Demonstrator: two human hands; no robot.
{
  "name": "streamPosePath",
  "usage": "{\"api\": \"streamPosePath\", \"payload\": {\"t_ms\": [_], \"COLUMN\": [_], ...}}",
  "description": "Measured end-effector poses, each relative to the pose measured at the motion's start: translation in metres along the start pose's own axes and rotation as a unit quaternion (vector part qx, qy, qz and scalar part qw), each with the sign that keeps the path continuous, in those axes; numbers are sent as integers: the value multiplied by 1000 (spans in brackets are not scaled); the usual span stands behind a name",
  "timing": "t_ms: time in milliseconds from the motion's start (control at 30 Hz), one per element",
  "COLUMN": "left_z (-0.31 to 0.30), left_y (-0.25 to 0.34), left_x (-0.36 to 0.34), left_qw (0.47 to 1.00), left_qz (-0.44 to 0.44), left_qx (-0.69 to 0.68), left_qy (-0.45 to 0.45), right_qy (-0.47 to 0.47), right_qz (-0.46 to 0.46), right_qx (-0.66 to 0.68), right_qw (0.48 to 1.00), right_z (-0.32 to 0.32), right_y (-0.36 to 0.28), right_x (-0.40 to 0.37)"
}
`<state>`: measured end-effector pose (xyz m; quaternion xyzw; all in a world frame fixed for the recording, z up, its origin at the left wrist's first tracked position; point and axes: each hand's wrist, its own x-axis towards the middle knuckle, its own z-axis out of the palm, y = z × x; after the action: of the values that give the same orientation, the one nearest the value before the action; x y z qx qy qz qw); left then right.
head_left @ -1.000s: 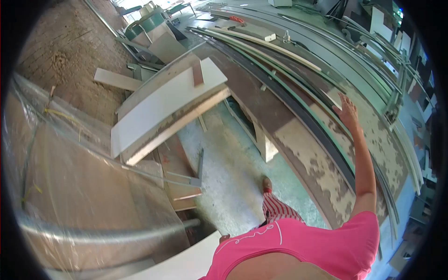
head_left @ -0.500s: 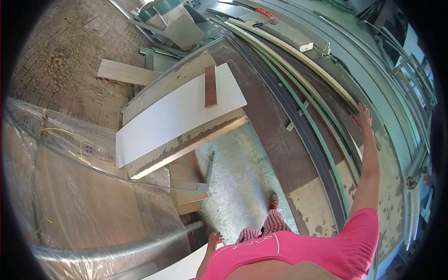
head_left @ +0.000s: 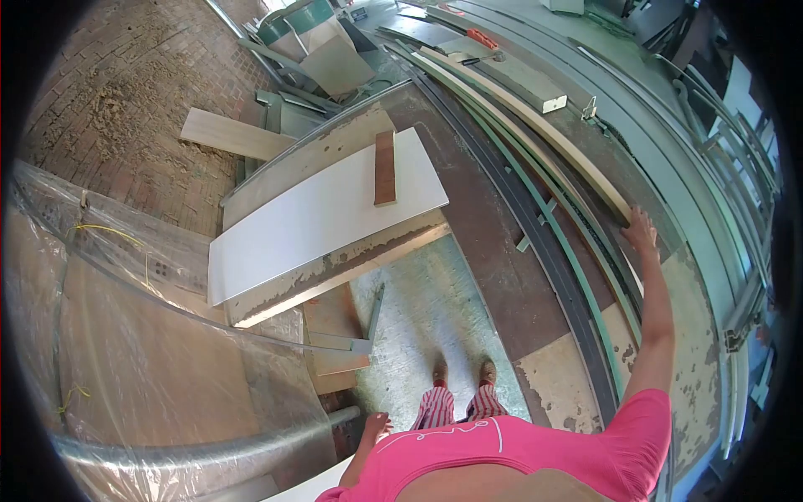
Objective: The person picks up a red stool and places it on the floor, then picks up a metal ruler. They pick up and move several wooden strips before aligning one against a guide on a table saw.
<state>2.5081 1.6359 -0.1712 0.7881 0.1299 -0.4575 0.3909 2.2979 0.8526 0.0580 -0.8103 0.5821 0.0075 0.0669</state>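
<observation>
My right hand (head_left: 641,232) reaches forward onto the long worn machine table (head_left: 502,243) and rests on the near end of a long pale wooden strip (head_left: 544,130) that runs along the table. Whether the fingers are closed around the strip I cannot tell. My left hand (head_left: 375,425) hangs low by my hip, fingers loosely apart and holding nothing, just above the edge of a white board (head_left: 314,489). My feet stand side by side on the green floor (head_left: 418,309).
A white panel (head_left: 318,213) with a short brown wood piece (head_left: 385,167) on it lies on a side table to the left. A plastic-wrapped stack (head_left: 142,351) fills the lower left. Green rails (head_left: 577,268) run along the machine table. Boards and offcuts lie beyond.
My feet have come together and I stand closer to the table. My right hand has slid slightly back along the strip. The left hand stays low at my side.
</observation>
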Motion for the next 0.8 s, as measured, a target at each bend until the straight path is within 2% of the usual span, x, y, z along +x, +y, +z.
{"api": "streamPosePath", "payload": {"t_ms": [33, 100, 133, 200, 233, 267, 333, 400, 500, 533, 633, 667, 700, 800], "left_z": [-3, -5, -5, -8, -9, -11, -9, -9, -13, -15, -25, -37, -40, -45], "left_y": [5, 25, 37, 37, 38, 36, 45, 47, 53, 50, 43, 23, 27, 33], "left_x": [1, 1, -1, 14, 22, 29, 43, 55, 64, 68, 82, 105, 102, 75], "left_qw": [1000, 997, 993, 989, 986, 994, 996, 997, 996, 997, 994, 946, 945, 992], "left_qz": [3, -2, -6, 13, 27, 51, 42, 36, 50, 40, 42, 239, 243, 106], "left_qx": [1, 72, 118, 143, 163, 83, 50, -4, -12, -17, -43, 184, 184, 53], "left_qy": [-3, -6, -10, -22, -29, -48, -61, -67, -70, -71, -89, -121, -121, -48], "right_qy": [3, -42, -39, -4, 1, 23, 53, 18, 1, 61, 67, 93, 97, 129], "right_qz": [3, -15, -8, -66, -57, -75, -91, -93, -60, -96, -81, -89, -88, -78], "right_qx": [-1, 83, 81, 108, 104, 127, 139, 180, 183, 167, 132, 140, 141, 118], "right_qw": [1000, 996, 996, 992, 993, 989, 985, 979, 981, 979, 986, 982, 981, 981], "right_z": [1, 6, 4, -1, 5, 14, 15, 13, -33, -29, -26, -23, -17, -6], "right_y": [-4, -10, -18, -36, -35, -34, -34, -49, -108, -113, -132, -136, -135, -126], "right_x": [-7, -22, -35, -58, -62, -62, -65, -79, -133, -140, -162, -173, -182, -212]}}
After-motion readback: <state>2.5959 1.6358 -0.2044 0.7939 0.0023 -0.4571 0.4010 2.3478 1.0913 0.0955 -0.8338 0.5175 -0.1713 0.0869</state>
